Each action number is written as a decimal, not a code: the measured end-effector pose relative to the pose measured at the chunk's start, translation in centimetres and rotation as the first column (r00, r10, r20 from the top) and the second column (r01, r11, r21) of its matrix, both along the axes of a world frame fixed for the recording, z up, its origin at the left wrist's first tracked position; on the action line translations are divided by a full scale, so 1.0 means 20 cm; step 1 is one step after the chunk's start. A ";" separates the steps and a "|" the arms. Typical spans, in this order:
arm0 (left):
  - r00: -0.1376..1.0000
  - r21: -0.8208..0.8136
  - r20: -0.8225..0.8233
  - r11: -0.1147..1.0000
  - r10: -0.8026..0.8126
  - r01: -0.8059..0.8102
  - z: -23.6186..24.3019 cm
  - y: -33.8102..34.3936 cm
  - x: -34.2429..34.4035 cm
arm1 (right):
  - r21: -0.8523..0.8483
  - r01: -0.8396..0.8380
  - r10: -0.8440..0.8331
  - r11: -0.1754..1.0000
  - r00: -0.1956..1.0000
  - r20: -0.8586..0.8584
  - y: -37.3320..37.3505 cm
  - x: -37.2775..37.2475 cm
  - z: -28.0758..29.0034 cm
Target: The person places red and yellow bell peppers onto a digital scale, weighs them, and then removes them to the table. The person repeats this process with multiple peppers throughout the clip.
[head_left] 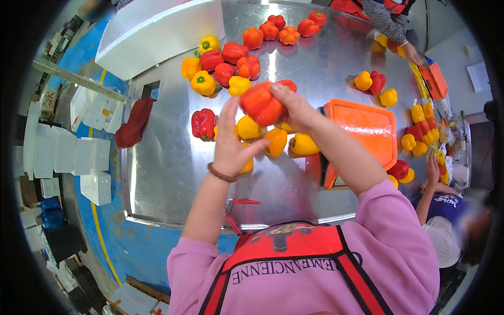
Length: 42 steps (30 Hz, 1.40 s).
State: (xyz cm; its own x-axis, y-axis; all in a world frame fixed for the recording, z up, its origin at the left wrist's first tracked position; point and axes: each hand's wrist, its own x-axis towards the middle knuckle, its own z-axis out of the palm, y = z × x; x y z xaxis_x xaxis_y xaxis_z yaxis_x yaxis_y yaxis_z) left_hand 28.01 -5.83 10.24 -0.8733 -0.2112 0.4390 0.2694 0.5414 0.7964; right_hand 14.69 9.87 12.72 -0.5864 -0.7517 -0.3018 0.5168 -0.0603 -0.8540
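Observation:
A large red bell pepper [262, 103] is raised over the steel table, with my right hand [295, 109] gripping its right side. My left hand [231, 143] is open at the pepper's left, thumb and fingers spread, the fingertips close to its skin; whether they touch it I cannot tell. Below the hands lie several yellow peppers, among them an orange-yellow one [275, 143] and a yellow one [304, 144]. Another red pepper [203, 124] rests left of my left hand. Red-handled pruning shears [242, 201] lie by the table's near edge.
An orange-topped scale [362, 134] stands right of my right arm. A white foam box [163, 39] sits at the far left, beside a pile of red and yellow peppers [224, 73]. A dark red cloth [135, 123] hangs at the left edge. Other people work at the right.

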 end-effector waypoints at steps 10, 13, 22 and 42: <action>0.984 0.019 0.001 0.984 -0.178 0.178 0.06 0.61 0.03 | -0.131 0.159 -0.142 0.979 0.981 0.130 0.70 0.42 -0.05; 0.982 0.027 -0.127 0.989 -0.140 0.144 0.16 0.87 0.05 | -0.237 0.194 -0.124 0.952 0.952 0.279 0.91 0.47 -0.08; 0.966 0.435 -0.142 0.863 -0.215 0.256 0.28 1.37 0.06 | -0.266 0.328 -0.370 0.906 0.921 -0.122 1.42 0.53 0.07; 0.890 -0.062 -0.103 0.890 0.444 -0.452 0.03 0.85 0.09 | 0.477 0.693 0.124 0.541 0.495 -0.860 1.68 0.22 0.00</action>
State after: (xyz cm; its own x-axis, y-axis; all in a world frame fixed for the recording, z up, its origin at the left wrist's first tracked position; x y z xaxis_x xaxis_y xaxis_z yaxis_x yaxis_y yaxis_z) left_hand 29.71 11.25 10.77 -0.6539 -0.5313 0.5387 0.0460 0.6827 0.7292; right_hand 19.01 43.39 12.71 -0.9694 -0.2280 0.0906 -0.2333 0.7422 -0.6283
